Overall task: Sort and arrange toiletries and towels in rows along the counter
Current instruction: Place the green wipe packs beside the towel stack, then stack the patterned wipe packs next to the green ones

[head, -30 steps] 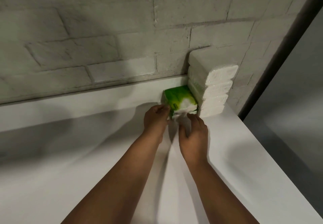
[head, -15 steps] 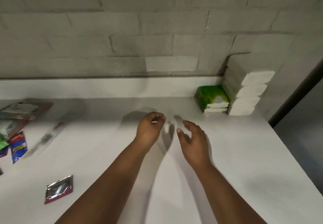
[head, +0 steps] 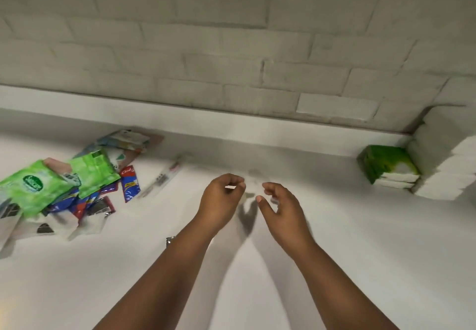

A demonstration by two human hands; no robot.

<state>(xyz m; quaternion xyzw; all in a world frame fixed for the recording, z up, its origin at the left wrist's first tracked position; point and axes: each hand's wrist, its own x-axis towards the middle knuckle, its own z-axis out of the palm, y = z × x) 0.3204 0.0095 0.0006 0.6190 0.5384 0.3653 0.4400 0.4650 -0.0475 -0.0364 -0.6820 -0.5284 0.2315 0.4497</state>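
Left hand and right hand hover mid-counter, fingers loosely curled, holding nothing. Green tissue pack sits at back right, touching the stacked white towels. Jumbled sachet pile lies far left; packaged toothbrush beside it.

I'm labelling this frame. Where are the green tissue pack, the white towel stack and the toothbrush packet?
green tissue pack point(head: 381, 161): head view, green top face.
white towel stack point(head: 448, 172): head view, folded front edges.
toothbrush packet point(head: 164, 176): head view, middle of the wrapper.
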